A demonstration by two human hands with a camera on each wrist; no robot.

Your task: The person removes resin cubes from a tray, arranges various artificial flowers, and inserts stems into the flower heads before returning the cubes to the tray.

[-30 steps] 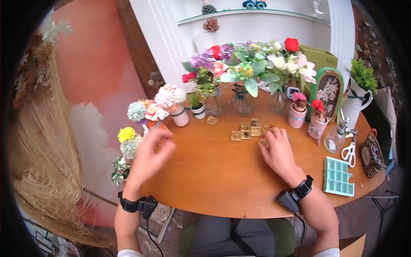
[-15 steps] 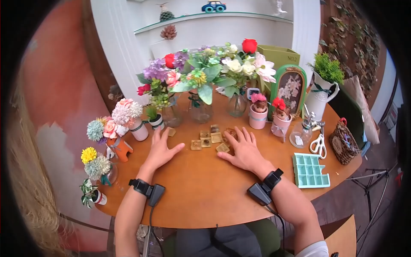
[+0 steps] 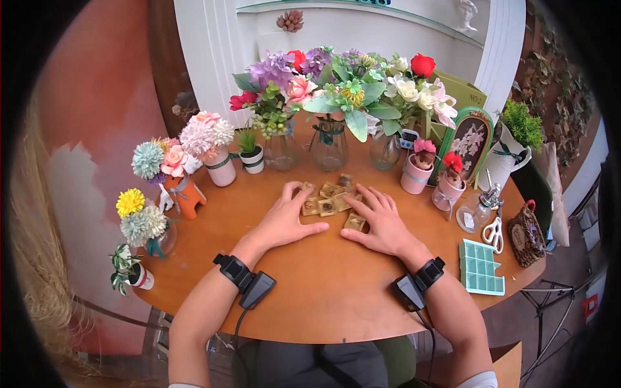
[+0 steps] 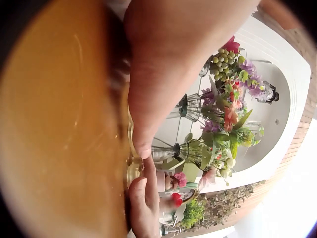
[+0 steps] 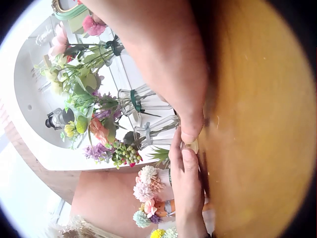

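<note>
Several small square amber blocks (image 3: 327, 206), see-through with dark bits inside, lie bunched together on the wooden table (image 3: 304, 284). My left hand (image 3: 283, 218) flanks the bunch on its left, fingers spread at the outer blocks and thumb stretched inward. On the other side my right hand (image 3: 381, 224) lies low over the table, its fingers extended along the right-hand blocks and partly covering them. Neither hand curls round a block. The left wrist view catches the right hand (image 4: 142, 201) beyond the left thumb, with a blurred sliver of amber between them.
Glass vases of flowers (image 3: 330, 145) line the back. A white-and-orange planter (image 3: 187, 197) and small pots stand left. Pink pots (image 3: 416, 173), a glass spray bottle (image 3: 474, 210), white scissors (image 3: 493, 234), a mint compartment tray (image 3: 481, 268) and a woven basket (image 3: 527, 234) stand right.
My left hand has come down from the left and moved right to the blocks. The right hand has spread its fingers beside them. The blocks now sit closer together; the head view has shifted.
</note>
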